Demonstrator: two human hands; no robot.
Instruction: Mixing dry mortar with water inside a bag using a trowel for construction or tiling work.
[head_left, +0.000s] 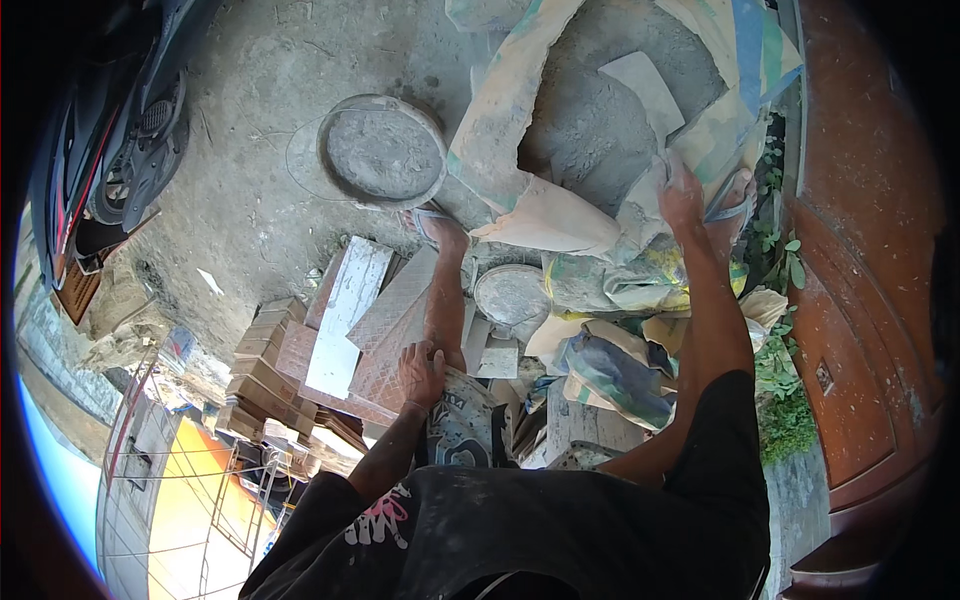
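My left hand (421, 373) rests on my left knee with its fingers bent and holding nothing. My right hand (680, 191) is closed at the near right edge of a torn-open paper sack (499, 97). From its fingers a flat pale piece (649, 90) reaches over the grey powder (592, 120) in the sack; whether it is a tool blade or torn paper, I cannot tell. The hand hides part of its narrow end. Left of the sack stands a round bucket (382, 154) filled with grey material, its thin wire handle lying out to the left.
Between my legs are a lidded-looking round container (512, 295) and crumpled sacks (619, 367). Tile pieces (390, 322) and stacked cardboard boxes (270, 360) lie to the left. A motorcycle (112, 142) stands far left. A reddish-brown panelled surface (847, 337) and plants (780, 405) border the right.
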